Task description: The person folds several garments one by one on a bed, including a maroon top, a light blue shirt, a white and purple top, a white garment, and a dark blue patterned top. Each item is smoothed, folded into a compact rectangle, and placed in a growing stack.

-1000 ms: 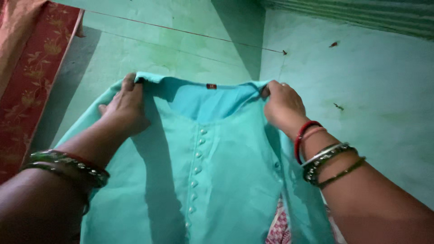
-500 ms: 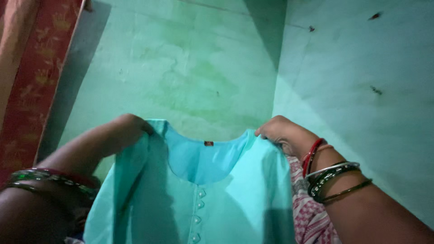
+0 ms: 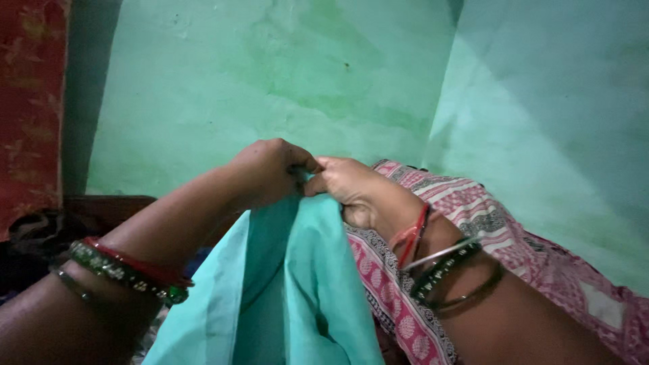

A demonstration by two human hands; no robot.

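Bringing the two shoulders of the turquoise tunic (image 3: 297, 284) together now, where a second ago the garment was being held spread wide with the neckline and the button row facing the camera; meeting of the left hand (image 3: 267, 174) and the right hand (image 3: 351, 189) at the top edge, knuckles touching, both pinched shut on the cloth. Hanging straight down from that joined grip, folded lengthwise in half, buttons and neck label no longer showing. Judging from this, working through a first lengthwise fold, with the halves being matched at the shoulders. Lying just right of the tunic, a pink-and-white printed cloth (image 3: 473, 216), partly under the right forearm. Standing behind the tunic, a green wall (image 3: 270, 81) meeting a second wall at a corner; hanging to the far left of the tunic, a red patterned curtain (image 3: 30, 101). Counting: one tunic, one printed cloth, two hands, one curtain. Circling the left wrist (image 3: 128, 274), at least three bangles, green, red and a thin dark one; circling the right wrist (image 3: 439, 263), several more, red, silver and dark, too closely stacked for an exact count.
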